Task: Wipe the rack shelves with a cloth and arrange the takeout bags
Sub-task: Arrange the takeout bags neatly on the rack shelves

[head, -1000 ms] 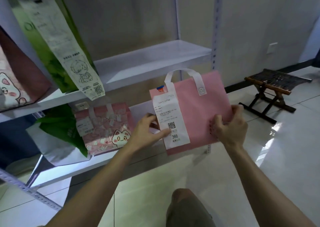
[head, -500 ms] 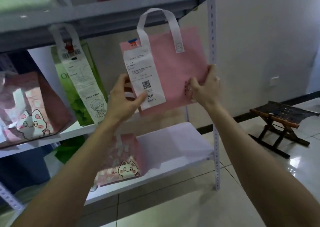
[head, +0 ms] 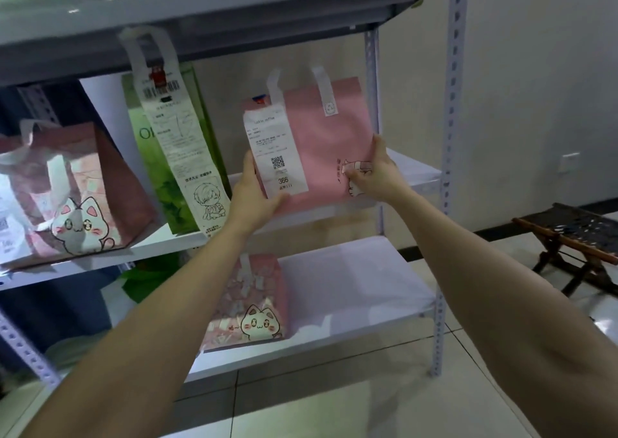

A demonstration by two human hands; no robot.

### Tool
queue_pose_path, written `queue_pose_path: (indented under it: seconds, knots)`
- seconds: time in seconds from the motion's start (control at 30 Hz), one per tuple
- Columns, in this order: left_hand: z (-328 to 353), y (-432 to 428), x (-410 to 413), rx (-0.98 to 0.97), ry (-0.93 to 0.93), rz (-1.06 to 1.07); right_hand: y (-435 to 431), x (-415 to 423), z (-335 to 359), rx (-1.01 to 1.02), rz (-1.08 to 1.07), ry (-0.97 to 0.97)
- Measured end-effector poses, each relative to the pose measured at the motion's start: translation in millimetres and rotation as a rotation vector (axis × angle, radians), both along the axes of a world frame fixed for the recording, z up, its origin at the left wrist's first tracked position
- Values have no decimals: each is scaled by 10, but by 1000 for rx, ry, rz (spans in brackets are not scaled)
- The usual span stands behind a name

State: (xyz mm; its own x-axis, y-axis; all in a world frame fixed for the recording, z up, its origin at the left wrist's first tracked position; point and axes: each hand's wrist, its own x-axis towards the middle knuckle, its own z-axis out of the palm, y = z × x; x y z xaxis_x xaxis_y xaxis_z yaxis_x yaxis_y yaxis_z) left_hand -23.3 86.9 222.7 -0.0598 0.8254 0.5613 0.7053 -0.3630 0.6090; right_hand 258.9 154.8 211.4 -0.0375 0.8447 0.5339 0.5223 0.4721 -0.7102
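A dark folding stool (head: 575, 233) stands on the tiled floor (head: 334, 411); a wall socket (head: 570, 162) above it.

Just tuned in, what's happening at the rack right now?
A person holds a pink bag in both hands at the middle shelf, to the right of the green bag. The left hand grips its lower left corner by the receipt; the right hand pinches its right edge. Whether the bag rests on the shelf yet cannot be told. A cat bag stands on the lower shelf. No cloth shows.
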Motion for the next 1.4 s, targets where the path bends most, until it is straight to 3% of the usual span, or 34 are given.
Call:
queue_pose_path:
  seconds: [0.23,0.4,0.57,0.87,1.1,1.2,1.3,1.4]
  knots:
    - [-204,28,36,4,-39,26,26,35,-147,-105,4,59]
    - [-132,186,219,-19,-83,243,13,-38,17,-138,-36,179]
    - [-221,260,178,16,27,348,82,22,-138,-144,-58,33]
    - [-278,205,29,-39,33,240,123,9,-171,-158,-100,-12]
    - [-282,129,15,-54,-79,154,-54,74,-171,-172,-137,27]
    - [-312,-15,-59,-47,-133,124,-316,18,-230,-2,-250,131]
    - [-464,-269,-148,47,-153,104,-633,-209,-422,362,-377,273]
    - [-733,-550,-305,127,-108,67,-869,-575,-803,505,-303,297]
